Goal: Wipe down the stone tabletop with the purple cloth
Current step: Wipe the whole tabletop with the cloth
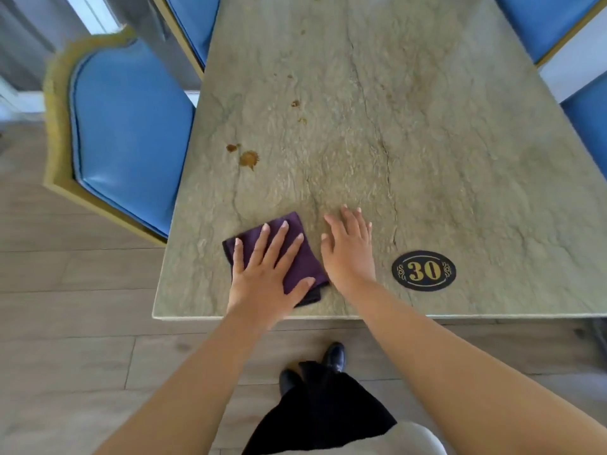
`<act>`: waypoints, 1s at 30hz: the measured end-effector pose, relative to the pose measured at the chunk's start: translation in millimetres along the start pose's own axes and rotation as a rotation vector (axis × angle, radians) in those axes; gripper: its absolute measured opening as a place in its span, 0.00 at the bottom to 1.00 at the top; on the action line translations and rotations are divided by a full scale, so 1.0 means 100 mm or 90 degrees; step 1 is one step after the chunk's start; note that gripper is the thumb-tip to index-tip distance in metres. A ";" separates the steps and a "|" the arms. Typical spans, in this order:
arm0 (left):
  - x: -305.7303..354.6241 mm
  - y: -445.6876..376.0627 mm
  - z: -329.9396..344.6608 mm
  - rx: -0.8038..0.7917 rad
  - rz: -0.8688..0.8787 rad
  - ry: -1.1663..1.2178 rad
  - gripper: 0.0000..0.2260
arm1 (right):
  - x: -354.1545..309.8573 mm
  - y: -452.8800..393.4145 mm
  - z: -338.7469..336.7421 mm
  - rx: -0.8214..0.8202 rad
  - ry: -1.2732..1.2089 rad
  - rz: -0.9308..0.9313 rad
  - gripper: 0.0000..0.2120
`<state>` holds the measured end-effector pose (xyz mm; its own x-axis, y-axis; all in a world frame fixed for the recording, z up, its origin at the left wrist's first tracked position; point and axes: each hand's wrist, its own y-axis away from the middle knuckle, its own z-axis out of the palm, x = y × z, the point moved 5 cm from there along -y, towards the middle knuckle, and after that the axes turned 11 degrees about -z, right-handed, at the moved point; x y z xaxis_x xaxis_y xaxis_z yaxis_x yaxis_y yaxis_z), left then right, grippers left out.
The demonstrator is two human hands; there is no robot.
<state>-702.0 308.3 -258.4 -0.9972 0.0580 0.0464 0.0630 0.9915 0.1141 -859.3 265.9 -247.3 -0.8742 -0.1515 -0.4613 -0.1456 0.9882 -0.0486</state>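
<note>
Currently, the left hand (262,274) presses flat, fingers straight and spread, on the folded purple cloth (295,254) near the front edge of the stone surface (427,142). Just beside it, the right hand (349,247) rests open-palmed on bare stone. Brown stains (248,158) lie beyond the cloth; a "30" plaque (423,270) sits right.

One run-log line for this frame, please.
left hand flat on purple cloth | right hand flat on stone tabletop | brown stains unwiped
</note>
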 end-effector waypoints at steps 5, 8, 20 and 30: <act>-0.63 0.19 -0.03 0.014 0.026 0.003 0.33 | -0.18 -0.23 0.16 -0.053 0.028 -0.029 0.24; -0.94 -0.17 -0.10 0.003 -0.084 0.022 0.34 | -0.23 -0.33 0.27 -0.130 0.124 -0.022 0.28; -0.95 0.29 -0.05 0.004 -0.098 0.017 0.33 | -0.41 -0.56 0.29 -0.119 0.120 -0.052 0.29; -1.07 -0.91 -0.21 -0.001 -0.096 -0.017 0.35 | -0.44 -0.60 0.36 -0.132 0.195 -0.053 0.28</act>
<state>-600.4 210.0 -252.9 -0.9960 -0.0888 0.0016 -0.0880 0.9889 0.1194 -795.2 214.0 -255.4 -0.9490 -0.2622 -0.1753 -0.2848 0.9511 0.1195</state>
